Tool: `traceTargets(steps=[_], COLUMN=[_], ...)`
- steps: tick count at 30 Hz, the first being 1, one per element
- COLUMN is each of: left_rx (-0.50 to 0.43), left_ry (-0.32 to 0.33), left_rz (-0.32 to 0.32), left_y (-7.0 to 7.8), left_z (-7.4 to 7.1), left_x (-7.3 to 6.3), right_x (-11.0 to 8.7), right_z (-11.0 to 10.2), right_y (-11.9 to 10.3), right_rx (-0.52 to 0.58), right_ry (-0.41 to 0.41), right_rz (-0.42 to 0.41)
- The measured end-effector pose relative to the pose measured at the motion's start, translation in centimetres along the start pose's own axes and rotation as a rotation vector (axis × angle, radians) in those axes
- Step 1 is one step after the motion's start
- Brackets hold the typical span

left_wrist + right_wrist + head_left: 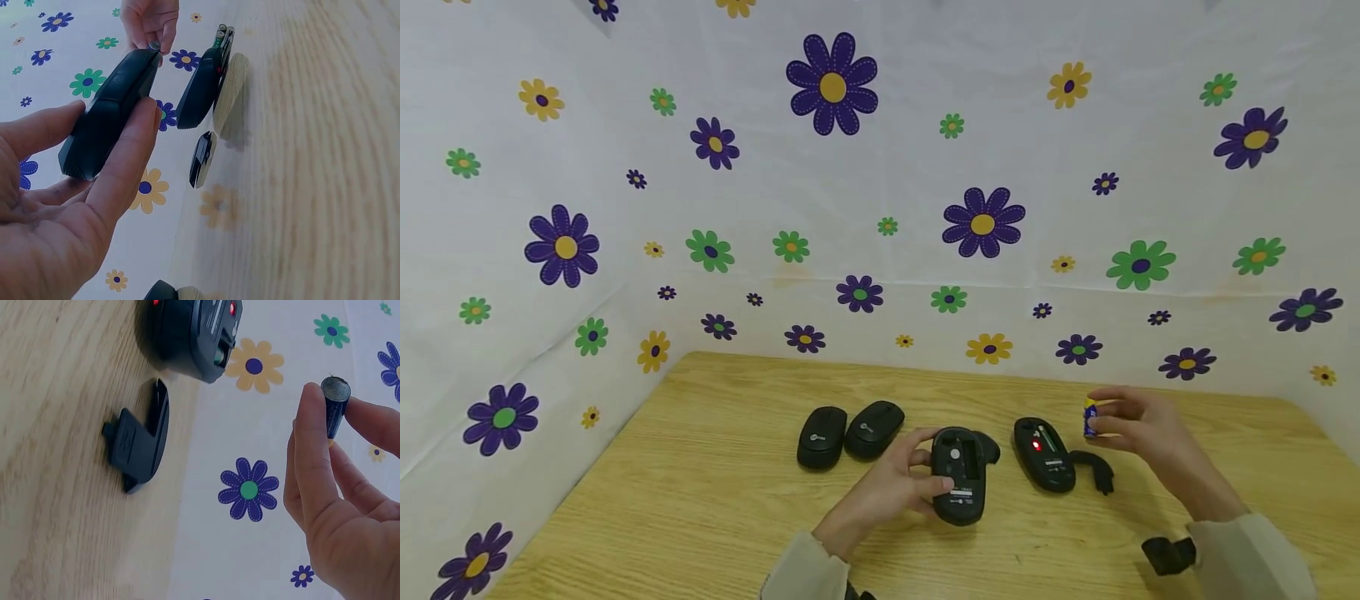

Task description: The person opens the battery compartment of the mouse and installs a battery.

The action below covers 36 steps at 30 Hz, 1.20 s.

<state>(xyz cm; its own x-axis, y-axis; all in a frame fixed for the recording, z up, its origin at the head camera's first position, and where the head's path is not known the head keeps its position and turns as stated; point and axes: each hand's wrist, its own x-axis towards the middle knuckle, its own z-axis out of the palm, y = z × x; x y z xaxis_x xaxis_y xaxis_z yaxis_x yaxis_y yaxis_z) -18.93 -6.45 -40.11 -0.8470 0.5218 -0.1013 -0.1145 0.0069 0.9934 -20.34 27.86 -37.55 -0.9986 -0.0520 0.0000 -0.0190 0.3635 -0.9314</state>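
Note:
My left hand (898, 479) grips a black computer mouse (958, 500) by its sides, raised with its underside toward the head camera. The battery slot (973, 460) in that mouse is uncovered and dark inside. At the right, my right hand (1150, 425) pinches a small blue and yellow battery (1090, 419) between thumb and fingers; its flat metal end (338, 389) shows in the right wrist view. Between the hands a second mouse (1056, 473) lies upside down, its red sensor light on and a green battery (1046, 437) in its slot.
A curved black cover (1097, 467) lies right beside the upturned mouse. Another dark cover (990, 450) shows partly behind the held mouse. Two more black mice, one (822, 437) left of the other (874, 429), sit upright on the wooden table (700, 500). Flowered cloth (895, 167) hangs behind.

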Motion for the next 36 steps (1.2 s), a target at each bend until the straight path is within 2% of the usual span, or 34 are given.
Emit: traceTargets(steps=[11,17,24,30,36], left_rx=[0.016,0.014,0.024,0.031,0.010], left_ry=[-0.020,-0.015,-0.003,0.001,-0.018], left_rz=[0.022,0.000,-0.006,0.006,0.005], left_y=[-0.3,-0.8,-0.4,-0.2,-0.2], left_z=[0.2,0.3,0.4,0.2,0.4], left_x=[0.3,-0.1,0.2,0.0,0.3], right_x=[-0.6,-1.0,-1.0,-0.8,-1.0], right_z=[1.2,2.0,2.8,4.1,5.1], right_y=[-1.0,-1.1,-2.0,-2.6,-3.3], right_rx=[0.048,0.079,0.094,0.112,0.114], right_ry=[-0.027,-0.067,-0.066,-0.107,-0.119], right_rz=[-0.028,-0.026,-0.079,-0.125,-0.118])
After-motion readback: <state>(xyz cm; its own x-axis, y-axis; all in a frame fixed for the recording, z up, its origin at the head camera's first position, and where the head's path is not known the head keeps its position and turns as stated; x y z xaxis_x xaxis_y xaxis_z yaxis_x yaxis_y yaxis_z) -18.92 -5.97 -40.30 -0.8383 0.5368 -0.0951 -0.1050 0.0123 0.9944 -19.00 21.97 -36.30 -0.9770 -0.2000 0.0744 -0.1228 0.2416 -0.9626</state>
